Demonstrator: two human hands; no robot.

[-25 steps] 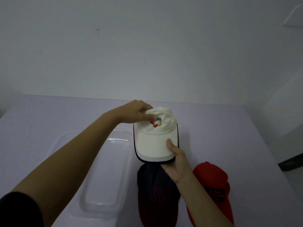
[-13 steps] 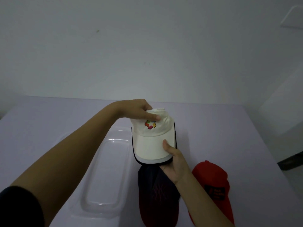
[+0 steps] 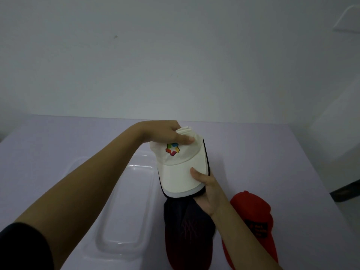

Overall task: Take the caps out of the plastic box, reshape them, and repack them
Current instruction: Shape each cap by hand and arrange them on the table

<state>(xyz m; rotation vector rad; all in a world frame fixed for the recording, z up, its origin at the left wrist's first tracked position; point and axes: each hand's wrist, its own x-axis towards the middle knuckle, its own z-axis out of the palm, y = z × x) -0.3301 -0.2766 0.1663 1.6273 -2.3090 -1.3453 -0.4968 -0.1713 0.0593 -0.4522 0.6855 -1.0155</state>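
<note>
A stack of caps, topped by a cream cap [image 3: 179,172] with a multicoloured logo, is held above the table. My left hand [image 3: 165,133] grips the crumpled crown from the far side, thumb lying across it above the logo. My right hand [image 3: 206,190] holds the stacked brims from below, thumb on the cream brim; a white and a black brim show underneath. A dark navy and red cap [image 3: 187,230] lies on the table below the stack. A red cap [image 3: 253,221] lies to its right. The clear plastic box [image 3: 124,201] sits at the left with nothing visible inside.
The lilac table [image 3: 263,152] runs to a pale wall at the back. Its right edge drops off near a dark object [image 3: 346,190] on the floor.
The stack of caps has shifted slightly left and tilted, its crown end swinging left. Both hands keep their hold.
</note>
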